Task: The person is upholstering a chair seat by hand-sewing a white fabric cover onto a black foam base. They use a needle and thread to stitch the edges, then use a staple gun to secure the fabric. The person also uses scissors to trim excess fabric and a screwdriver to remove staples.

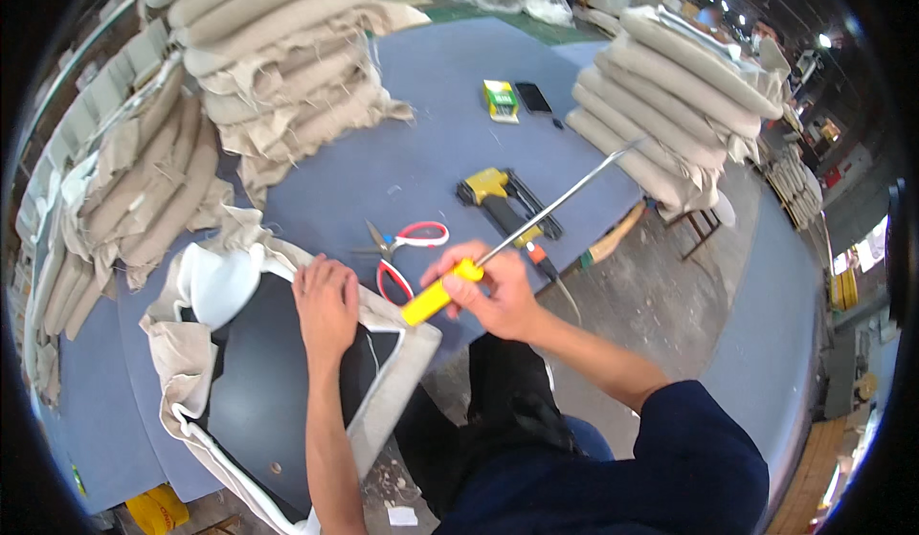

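- Broadly, the blue tabletop [431,152] carried tall stacks of beige cushions [278,47] at its far corners, which kept the middle free for tools.
- My seat panel [258,372], dark board wrapped in beige fabric with white piping, lay over the near edge, its corner pointing at me, seemingly for easy reach.
- My left hand [325,305] pressed flat and open on that corner, gripping nothing, likely to steady it.
- My right hand [493,291] was closed around the yellow-handled screwdriver [436,296], just beside the left, its long shaft angled up and away.
- Beyond the hands lay a yellow staple gun [498,195] and red-handled scissors [407,243].
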{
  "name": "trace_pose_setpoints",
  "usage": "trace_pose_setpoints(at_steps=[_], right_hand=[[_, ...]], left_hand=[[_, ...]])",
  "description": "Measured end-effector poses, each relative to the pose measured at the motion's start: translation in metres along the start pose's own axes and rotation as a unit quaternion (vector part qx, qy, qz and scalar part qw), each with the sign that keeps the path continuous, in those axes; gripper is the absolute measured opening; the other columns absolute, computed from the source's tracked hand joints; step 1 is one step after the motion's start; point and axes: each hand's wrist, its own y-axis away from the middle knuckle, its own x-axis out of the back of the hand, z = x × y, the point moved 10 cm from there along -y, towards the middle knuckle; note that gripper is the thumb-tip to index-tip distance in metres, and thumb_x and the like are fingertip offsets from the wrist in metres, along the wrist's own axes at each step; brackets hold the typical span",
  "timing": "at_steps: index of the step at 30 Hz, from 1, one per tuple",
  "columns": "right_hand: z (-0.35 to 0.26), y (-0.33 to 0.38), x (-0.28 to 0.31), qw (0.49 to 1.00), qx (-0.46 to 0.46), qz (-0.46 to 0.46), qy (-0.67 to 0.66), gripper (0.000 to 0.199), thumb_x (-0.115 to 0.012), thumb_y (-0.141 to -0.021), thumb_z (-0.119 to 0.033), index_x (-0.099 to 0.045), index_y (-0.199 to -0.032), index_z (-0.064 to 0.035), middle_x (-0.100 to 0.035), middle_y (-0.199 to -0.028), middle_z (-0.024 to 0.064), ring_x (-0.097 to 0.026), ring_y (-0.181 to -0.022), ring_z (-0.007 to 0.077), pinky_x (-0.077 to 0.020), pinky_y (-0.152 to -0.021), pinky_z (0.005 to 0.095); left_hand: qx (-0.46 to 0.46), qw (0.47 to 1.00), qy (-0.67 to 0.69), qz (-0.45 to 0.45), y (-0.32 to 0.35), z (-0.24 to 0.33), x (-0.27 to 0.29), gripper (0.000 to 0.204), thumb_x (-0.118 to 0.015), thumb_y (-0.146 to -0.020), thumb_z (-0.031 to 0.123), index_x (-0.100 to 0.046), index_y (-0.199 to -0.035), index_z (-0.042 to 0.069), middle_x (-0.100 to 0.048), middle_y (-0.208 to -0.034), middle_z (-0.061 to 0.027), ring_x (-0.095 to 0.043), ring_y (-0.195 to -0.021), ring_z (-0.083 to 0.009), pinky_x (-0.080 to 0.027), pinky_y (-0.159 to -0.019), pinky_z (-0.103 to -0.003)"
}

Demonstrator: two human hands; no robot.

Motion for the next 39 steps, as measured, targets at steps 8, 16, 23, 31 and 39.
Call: trace_pose_setpoints(at_steps=[8, 16, 23, 31, 39], right_hand=[[0.067, 0.022, 0.018, 0.982, -0.183, 0.040, -0.019, 0.021, -0.062, -0.102, -0.020, -0.059, -0.109, -0.0006, -0.070, -0.091, 0.0110, -0.062, -0.063, 0.0086, -0.0506, -0.054, 0.0239], [0.079, 0.034, 0.009, 0.986, -0.075, -0.029, 0.145, 0.015, -0.057, -0.101, -0.013, -0.056, -0.111, -0.0012, -0.073, -0.099, 0.0159, -0.066, -0.062, 0.0112, -0.0524, -0.051, 0.0231], [-0.011, 0.033, 0.018, 0.983, 0.125, 0.108, 0.077, 0.009, -0.058, -0.099, -0.007, -0.059, -0.106, -0.0002, -0.073, -0.093, 0.0156, -0.058, -0.058, 0.0088, -0.0495, -0.054, 0.0241], [-0.044, 0.026, 0.013, 0.975, 0.200, 0.081, 0.048, 0.017, -0.059, -0.100, -0.007, -0.056, -0.114, 0.0000, -0.073, -0.101, 0.0143, -0.059, -0.056, 0.0072, -0.0483, -0.050, 0.0213], [-0.028, 0.016, 0.022, 0.984, 0.140, 0.096, 0.057, 0.015, -0.059, -0.099, -0.005, -0.057, -0.113, 0.0011, -0.073, -0.094, 0.0199, -0.060, -0.059, 0.0079, -0.0506, -0.053, 0.0244]], left_hand=[[-0.018, 1.000, 0.004, -0.002, -0.015, 0.010, -0.006, 0.015, -0.059, -0.096, 0.018, -0.067, -0.099, 0.005, -0.066, -0.110, -0.0099, -0.054, -0.127, -0.0326, -0.031, -0.114, -0.052], [-0.007, 1.000, 0.013, -0.009, -0.011, 0.003, -0.012, 0.016, -0.061, -0.095, 0.020, -0.070, -0.099, 0.006, -0.068, -0.109, -0.0094, -0.058, -0.120, -0.0309, -0.036, -0.109, -0.052], [-0.012, 1.000, 0.013, 0.009, -0.005, -0.003, -0.005, 0.017, -0.062, -0.094, 0.020, -0.069, -0.097, 0.005, -0.068, -0.110, -0.0098, -0.057, -0.122, -0.0306, -0.035, -0.111, -0.049], [0.001, 1.000, 0.012, 0.001, -0.003, -0.003, -0.005, 0.019, -0.061, -0.094, 0.021, -0.069, -0.098, 0.004, -0.068, -0.110, -0.0109, -0.057, -0.123, -0.0301, -0.035, -0.112, -0.051], [0.002, 1.000, 0.010, 0.011, -0.010, -0.006, 0.003, 0.018, -0.061, -0.094, 0.020, -0.069, -0.096, 0.004, -0.067, -0.110, -0.0104, -0.057, -0.121, -0.0297, -0.034, -0.112, -0.050]])
